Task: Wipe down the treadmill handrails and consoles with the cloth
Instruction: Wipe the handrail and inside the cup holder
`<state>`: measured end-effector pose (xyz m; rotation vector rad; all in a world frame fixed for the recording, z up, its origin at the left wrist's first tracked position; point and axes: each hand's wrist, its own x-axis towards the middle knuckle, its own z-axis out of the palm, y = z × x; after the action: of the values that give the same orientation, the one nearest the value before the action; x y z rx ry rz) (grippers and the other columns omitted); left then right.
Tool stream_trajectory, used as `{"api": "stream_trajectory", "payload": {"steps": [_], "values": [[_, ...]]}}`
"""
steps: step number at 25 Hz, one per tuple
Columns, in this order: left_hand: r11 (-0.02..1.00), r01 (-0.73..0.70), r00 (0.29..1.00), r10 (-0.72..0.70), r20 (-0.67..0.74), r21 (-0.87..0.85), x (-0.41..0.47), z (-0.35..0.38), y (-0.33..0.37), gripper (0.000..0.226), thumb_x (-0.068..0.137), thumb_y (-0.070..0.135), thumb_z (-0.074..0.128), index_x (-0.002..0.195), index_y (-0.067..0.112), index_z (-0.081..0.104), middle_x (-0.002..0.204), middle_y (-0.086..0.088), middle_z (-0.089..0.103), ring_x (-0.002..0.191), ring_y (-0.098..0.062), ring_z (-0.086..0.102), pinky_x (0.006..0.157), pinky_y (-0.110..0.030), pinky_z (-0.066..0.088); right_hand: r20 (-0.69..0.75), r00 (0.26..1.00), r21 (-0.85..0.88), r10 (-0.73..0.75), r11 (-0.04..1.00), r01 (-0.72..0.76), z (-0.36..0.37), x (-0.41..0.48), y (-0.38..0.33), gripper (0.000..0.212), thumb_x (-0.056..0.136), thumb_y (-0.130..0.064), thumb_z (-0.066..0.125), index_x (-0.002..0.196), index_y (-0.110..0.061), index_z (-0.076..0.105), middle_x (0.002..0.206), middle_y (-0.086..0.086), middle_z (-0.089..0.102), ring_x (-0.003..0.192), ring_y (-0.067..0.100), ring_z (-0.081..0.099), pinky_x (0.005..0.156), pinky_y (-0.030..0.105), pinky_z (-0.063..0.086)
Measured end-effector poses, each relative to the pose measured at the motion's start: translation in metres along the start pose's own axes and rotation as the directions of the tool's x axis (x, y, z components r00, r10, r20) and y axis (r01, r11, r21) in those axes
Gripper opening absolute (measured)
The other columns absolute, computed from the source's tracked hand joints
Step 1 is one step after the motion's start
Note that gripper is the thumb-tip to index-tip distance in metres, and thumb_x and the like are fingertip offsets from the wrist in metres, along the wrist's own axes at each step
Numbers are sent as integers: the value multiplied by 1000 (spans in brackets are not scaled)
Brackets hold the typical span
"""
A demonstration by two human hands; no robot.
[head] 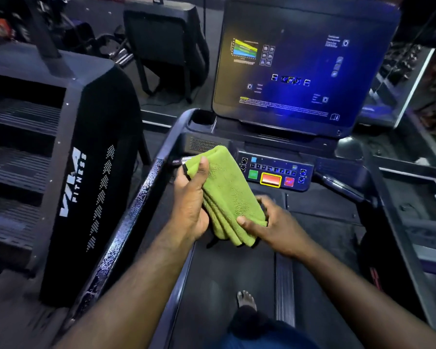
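A folded green microfibre cloth (224,195) is held between both hands above the treadmill's dark belt (237,268), in front of the button console (275,172). Its upper part is gripped by the left hand (191,197), thumb laid over the top. Its lower corner is pinched by the right hand (269,222).

Both forearms reach forward. The left hand (190,200) grips the cloth (227,192), thumb on top. The right hand (277,227) pinches its near end, blurred fingers seemingly curled.
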<state>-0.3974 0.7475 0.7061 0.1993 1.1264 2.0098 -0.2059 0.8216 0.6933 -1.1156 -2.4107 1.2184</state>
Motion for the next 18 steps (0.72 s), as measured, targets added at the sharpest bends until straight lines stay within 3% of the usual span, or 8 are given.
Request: {"api": "stream_trajectory", "payload": {"steps": [2,4,6,8,10,13,16,18], "values": [[999,25,999,-24,-22,39,7,4,-7,62,93,29,79,140,2,50,131,-23,69,119,-37,69,105,-65,52,-71,992,-70,-109,992,104,-16,19,-6,92,74,-73,78,151,-48,34,145,-17,58,132,0,55,105,25,44],[995,64,998,-63,-26,78,20,12,-17,56,98,30,74,140,4,48,132,-23,69,117,-35,70,103,-60,55,-67,969,-87,-239,969,233,-20,42,-13,111,72,-66,86,160,-51,20,165,-11,36,150,3,36,118,33,37],[984,136,991,-137,-5,111,38,23,-26,60,101,34,69,146,7,40,129,-20,71,114,-31,72,103,-56,56,81,971,-173,-223,957,234,-10,66,-13,127,68,-62,90,162,-53,6,175,-8,9,155,3,14,125,35,27],[966,216,975,-222,27,142,65,36,-37,76,101,38,69,158,14,24,131,-17,71,120,-30,70,109,-57,51,129,982,-146,-135,977,153,1,96,2,138,65,-59,92,163,-50,-5,176,-7,-2,159,5,3,127,34,21],[939,284,953,-299,55,193,90,54,-46,72,105,36,62,160,17,18,132,-14,71,123,-26,69,113,-52,49,76,992,-83,-98,991,105,1,126,22,133,67,-58,85,164,-43,-4,177,-1,4,162,14,7,129,41,25],[911,318,928,-355,110,262,127,89,-67,36,107,37,55,137,22,43,127,-8,74,116,-16,71,104,-37,56,-63,996,-133,-56,990,47,-23,166,43,111,74,-50,74,165,-33,12,175,1,9,156,25,28,118,48,43],[835,225,910,-365,199,502,172,131,-86,69,96,67,59,150,27,46,138,-1,65,119,-10,63,106,-36,48,-201,977,-147,-75,988,46,-80,209,64,87,76,-41,68,157,-34,38,154,-4,45,131,28,56,102,47,54],[664,29,892,-355,281,748,200,144,-99,72,99,70,52,159,31,41,151,7,54,132,-3,51,115,-31,34,-263,964,-265,-48,964,-25,-134,239,88,77,81,-33,68,154,-40,45,145,-8,58,124,29,61,98,46,56]]}}
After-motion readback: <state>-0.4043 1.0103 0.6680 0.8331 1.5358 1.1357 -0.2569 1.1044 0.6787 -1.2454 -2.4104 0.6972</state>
